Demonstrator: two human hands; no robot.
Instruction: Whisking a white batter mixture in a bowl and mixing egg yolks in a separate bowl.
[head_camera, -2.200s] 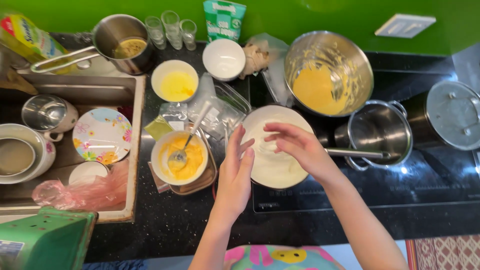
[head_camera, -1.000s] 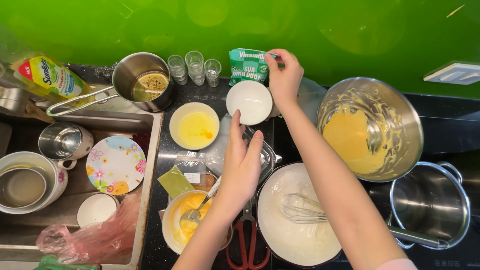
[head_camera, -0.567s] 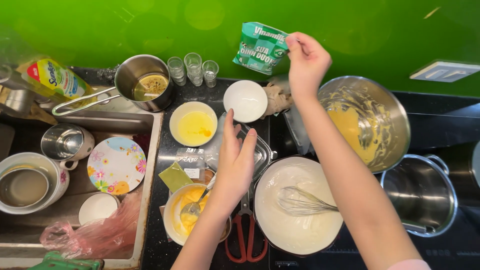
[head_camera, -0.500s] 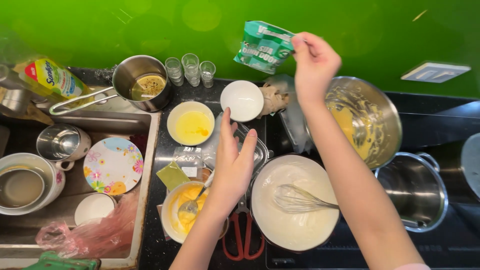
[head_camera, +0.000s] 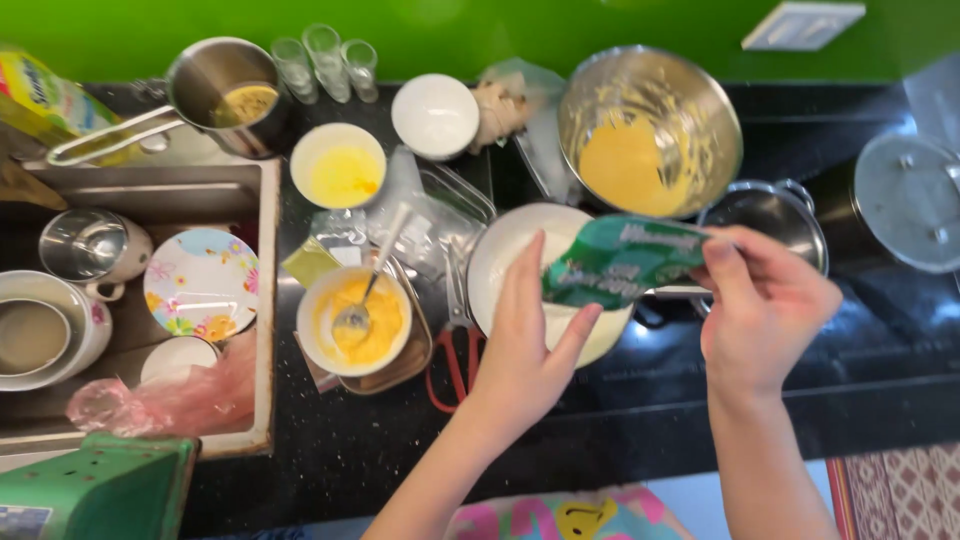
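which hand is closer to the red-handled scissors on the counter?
Left. The left hand hovers just right of the red-handled scissors, almost over them. The right hand is farther right, holding the green packet over the white bowl.

Green foil packet (head_camera: 620, 262) held tilted above white bowl (head_camera: 500, 250).
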